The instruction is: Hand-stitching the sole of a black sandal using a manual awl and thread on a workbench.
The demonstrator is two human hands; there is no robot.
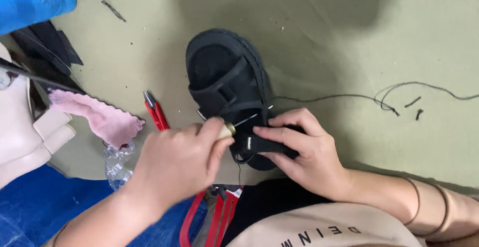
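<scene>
Needle-tipped awl in the closed left hand slants up and rightward into the black sandal, whose heel strap the right hand pinches flat on the green mat, just right of the tip.

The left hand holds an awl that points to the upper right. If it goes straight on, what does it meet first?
Probably the black sandal: the awl in the left hand already has its tip at a strap, beside the right hand.
</scene>
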